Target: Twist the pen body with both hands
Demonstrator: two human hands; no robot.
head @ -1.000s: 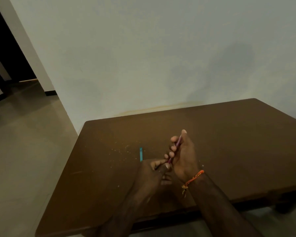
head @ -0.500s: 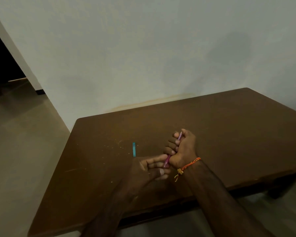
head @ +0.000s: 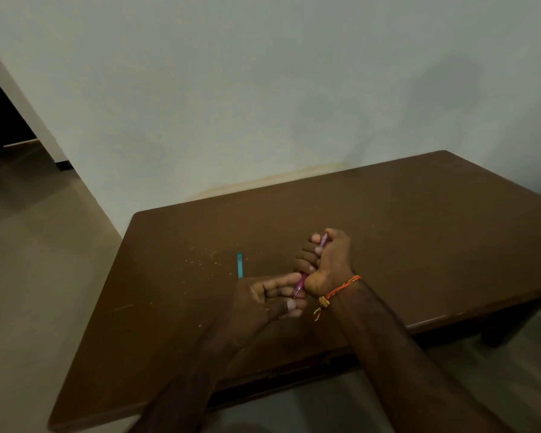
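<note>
Both hands [head: 306,276] grip an unlabelled pink pen [head: 302,281].

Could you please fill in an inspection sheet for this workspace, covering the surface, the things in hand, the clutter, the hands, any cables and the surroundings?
Surface: brown wooden table, pale specks scattered near its left part.
Things in hand: pink pen, tilted, mostly hidden in the fist.
Clutter: small teal piece lying flat on the table, left of the hands, apart from them.
Hands: right hand grips the pen in a fist; left hand pinches the pen's lower end; orange thread band on the right wrist.
Cables: nothing seen.
Surroundings: pale wall behind the table, tiled floor, dark doorway at left.
</note>
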